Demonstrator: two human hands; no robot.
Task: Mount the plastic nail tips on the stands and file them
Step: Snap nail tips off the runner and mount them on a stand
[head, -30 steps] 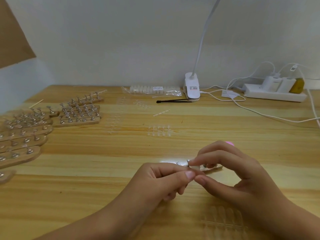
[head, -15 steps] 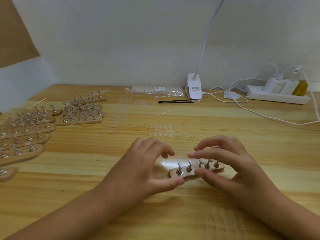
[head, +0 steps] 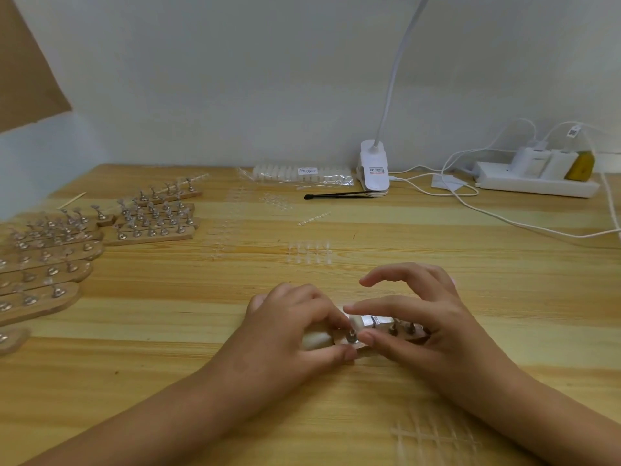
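Item: wooden nail stand [head: 412, 337] flat on bench [head: 168, 331], front centre | left hand [head: 285, 331] grip curled, pinching stand's left end | right hand [head: 430, 331] grip pinching nail tip [head: 357, 322] at end peg

Bench inventory, by count.
Two hands: left hand [head: 285, 331], right hand [head: 420, 327]. One stand [head: 401, 331] between them. One clip lamp [head: 373, 164], one power strip [head: 534, 181], two white chargers [head: 532, 159], one bagged pack of nail tips [head: 302, 171], one black tool [head: 339, 196]. The left-side stands [head: 50, 274] overlap, so their total cannot be read.
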